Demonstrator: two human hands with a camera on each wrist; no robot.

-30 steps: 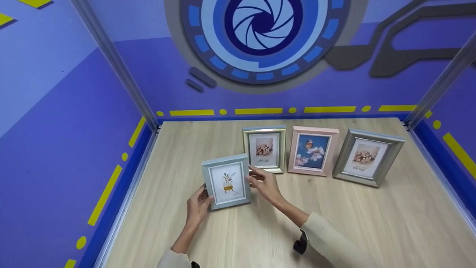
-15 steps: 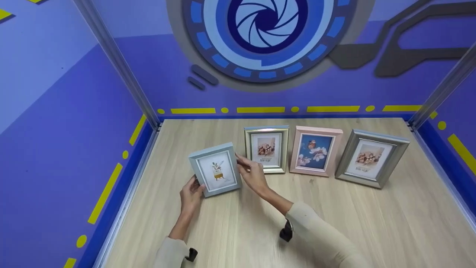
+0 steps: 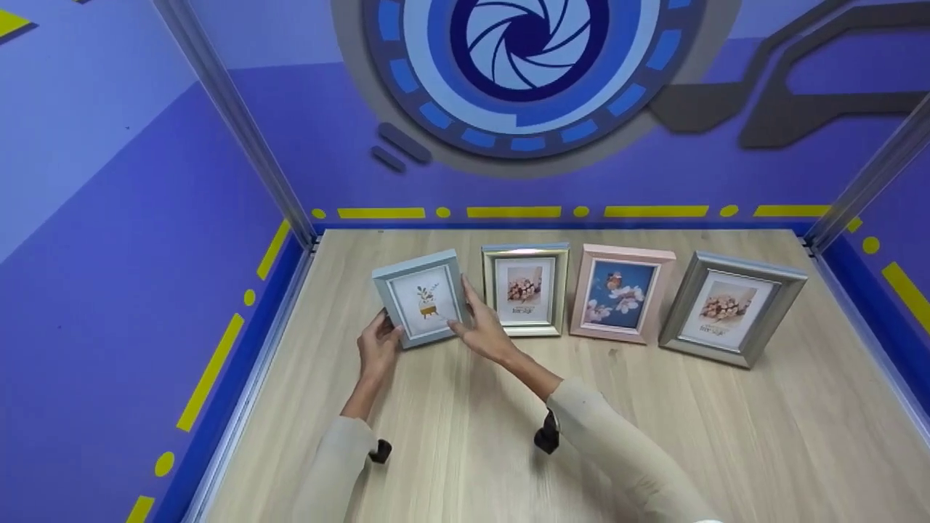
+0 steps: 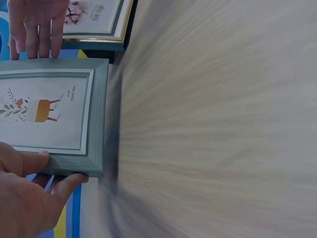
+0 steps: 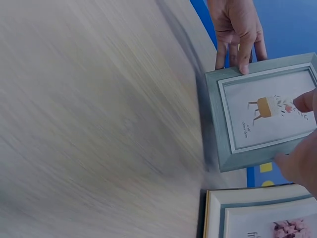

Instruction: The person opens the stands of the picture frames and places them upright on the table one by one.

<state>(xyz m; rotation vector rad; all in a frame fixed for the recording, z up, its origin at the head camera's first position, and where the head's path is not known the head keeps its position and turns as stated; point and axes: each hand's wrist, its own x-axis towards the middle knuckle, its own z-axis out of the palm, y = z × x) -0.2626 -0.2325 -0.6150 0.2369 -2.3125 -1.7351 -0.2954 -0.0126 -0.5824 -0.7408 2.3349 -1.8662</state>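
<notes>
A light blue-green picture frame [image 3: 418, 283], showing a potted plant print, stands leaning back on the wooden table at left. My left hand [image 3: 378, 350] holds its lower left edge, the thumb [image 4: 34, 162] on the front border and the fingers partly hidden behind. At the right edge is my right hand [image 3: 485, 330]; in the left wrist view its fingers [image 4: 44, 37] stretch straight to that edge. Its thumb [image 5: 306, 101] lies over the picture in the right wrist view. Just right of this hand stands a gold picture frame [image 3: 524, 332], close by.
A pink picture frame [image 3: 621, 251] and a silver-grey picture frame [image 3: 774, 312] stand farther right in the row. Blue-purple panels [image 3: 240, 160] enclose the table [image 3: 479, 450] at the back and sides. Bare wood lies before the frames.
Both hands have moved the blue-green frame away toward the back, first leftward too, so it now stands almost level with the gold one. My right fingers have straightened along its edge.
</notes>
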